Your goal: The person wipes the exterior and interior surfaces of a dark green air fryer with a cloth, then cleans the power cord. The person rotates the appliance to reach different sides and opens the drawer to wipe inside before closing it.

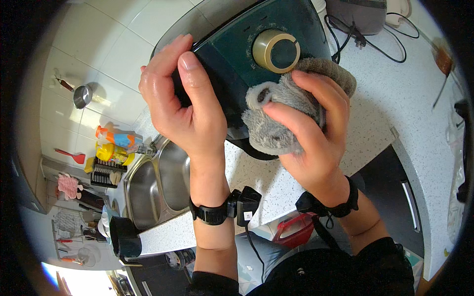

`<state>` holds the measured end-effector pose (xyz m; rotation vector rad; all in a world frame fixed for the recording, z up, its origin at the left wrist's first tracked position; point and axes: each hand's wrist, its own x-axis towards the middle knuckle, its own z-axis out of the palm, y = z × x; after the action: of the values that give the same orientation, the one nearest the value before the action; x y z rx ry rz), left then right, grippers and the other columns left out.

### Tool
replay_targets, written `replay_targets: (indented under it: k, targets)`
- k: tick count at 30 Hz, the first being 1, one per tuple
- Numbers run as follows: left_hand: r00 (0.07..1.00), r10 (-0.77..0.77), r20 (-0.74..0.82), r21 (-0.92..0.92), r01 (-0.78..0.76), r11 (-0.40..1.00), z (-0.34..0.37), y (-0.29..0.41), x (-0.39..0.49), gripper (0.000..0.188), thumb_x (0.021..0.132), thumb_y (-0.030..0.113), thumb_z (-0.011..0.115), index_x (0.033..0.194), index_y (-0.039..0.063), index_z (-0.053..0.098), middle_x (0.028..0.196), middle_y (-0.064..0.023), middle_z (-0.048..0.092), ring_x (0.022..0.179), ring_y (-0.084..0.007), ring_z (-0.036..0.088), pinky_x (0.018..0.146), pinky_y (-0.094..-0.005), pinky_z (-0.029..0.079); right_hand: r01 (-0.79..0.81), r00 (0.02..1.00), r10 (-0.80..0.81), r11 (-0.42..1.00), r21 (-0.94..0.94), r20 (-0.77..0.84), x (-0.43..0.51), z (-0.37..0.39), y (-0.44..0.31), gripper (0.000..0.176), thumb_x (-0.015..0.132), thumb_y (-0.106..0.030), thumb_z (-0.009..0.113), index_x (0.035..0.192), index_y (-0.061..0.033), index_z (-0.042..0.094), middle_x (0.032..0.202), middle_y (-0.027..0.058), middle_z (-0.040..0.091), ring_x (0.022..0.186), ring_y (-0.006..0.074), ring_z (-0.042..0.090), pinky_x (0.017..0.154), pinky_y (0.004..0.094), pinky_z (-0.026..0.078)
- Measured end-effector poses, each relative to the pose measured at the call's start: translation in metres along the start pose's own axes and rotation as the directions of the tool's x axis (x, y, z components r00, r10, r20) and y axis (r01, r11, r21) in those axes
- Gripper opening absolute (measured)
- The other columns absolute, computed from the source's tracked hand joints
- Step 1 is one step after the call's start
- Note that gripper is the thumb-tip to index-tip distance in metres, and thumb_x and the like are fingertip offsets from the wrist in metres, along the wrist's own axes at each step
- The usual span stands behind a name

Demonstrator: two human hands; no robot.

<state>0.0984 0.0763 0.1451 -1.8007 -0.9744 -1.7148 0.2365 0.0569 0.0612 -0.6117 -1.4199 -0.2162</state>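
A dark green kitchen appliance, apparently an air fryer (229, 55), stands on the speckled countertop with a gold-rimmed dial (276, 51) on its face. My right hand (314, 129) grips a grey plush cloth (277, 125) against the panel, just below the dial. Part of the cloth bunches up beyond my fingers. My left hand (181, 96) rests at the appliance's left edge, with the thumb apart from the fingers and no object visible in it. The fingertips' contact with the casing is partly hidden.
A double steel sink (142, 196) lies to the left, with bottles and a black rack (107, 174) behind it. A black cable with a plug (359, 40) lies on the counter at the upper right. A black container (126, 236) stands near the sink's lower corner.
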Motion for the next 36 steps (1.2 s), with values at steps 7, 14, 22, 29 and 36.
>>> replay_targets:
  k: [7,14,22,29,36]
  targets:
    - [1.0,-0.007,-0.009,-0.01,0.007,1.0,0.0,0.0,0.0,0.012,0.09,0.012,0.058,0.097,0.005,0.066,0.1,-0.0062,0.066,0.094,-0.0178,0.055,0.1,-0.0362,0.03,-0.058,0.997,0.059,0.998,0.011,-0.049,-0.006,-0.003,-0.006,0.036,0.061,0.002,0.069,0.094,-0.0126,0.07,0.121,0.0176,0.054,0.107,0.0339,0.054,0.088,0.0391,0.046]
    - [1.0,-0.02,-0.012,-0.019,0.02,1.0,0.0,0.0,0.0,0.013,0.09,0.013,0.058,0.096,0.005,0.066,0.1,-0.0062,0.066,0.095,-0.0178,0.055,0.1,-0.0364,0.031,-0.199,0.979,0.196,0.979,0.05,0.054,-0.012,-0.023,-0.003,0.038,0.062,0.006,0.067,0.096,-0.0117,0.067,0.113,0.0169,0.057,0.1,0.0334,0.059,0.082,0.0367,0.049]
    - [1.0,-0.011,-0.018,-0.016,0.011,1.0,0.002,0.0,-0.001,0.013,0.09,0.013,0.058,0.097,0.006,0.066,0.099,-0.0057,0.066,0.094,-0.0187,0.055,0.101,-0.0378,0.03,-0.302,0.949,0.3,0.953,0.001,0.099,0.003,-0.043,0.032,0.031,0.07,0.0,0.068,0.099,-0.0098,0.064,0.103,0.0101,0.062,0.092,0.0244,0.062,0.075,0.0323,0.052]
    - [1.0,0.004,-0.018,0.03,-0.003,1.0,0.002,0.0,0.0,0.012,0.089,0.013,0.058,0.097,0.007,0.065,0.099,-0.0048,0.066,0.096,-0.0189,0.055,0.102,-0.0408,0.029,-0.252,0.967,0.252,0.968,0.0,0.025,0.007,-0.035,0.043,0.03,0.075,-0.003,0.068,0.104,-0.0103,0.065,0.108,0.0095,0.058,0.095,0.0199,0.059,0.079,0.0285,0.049]
    - [0.997,-0.055,-0.051,-0.043,0.053,0.998,0.004,0.002,-0.001,0.012,0.088,0.011,0.059,0.096,0.004,0.066,0.097,-0.0065,0.066,0.092,-0.0183,0.055,0.094,-0.0333,0.035,-0.332,0.94,0.326,0.942,0.049,0.104,-0.033,-0.023,-0.009,0.04,0.063,0.003,0.072,0.101,-0.0097,0.068,0.098,0.009,0.055,0.083,0.0202,0.059,0.067,0.0292,0.05]
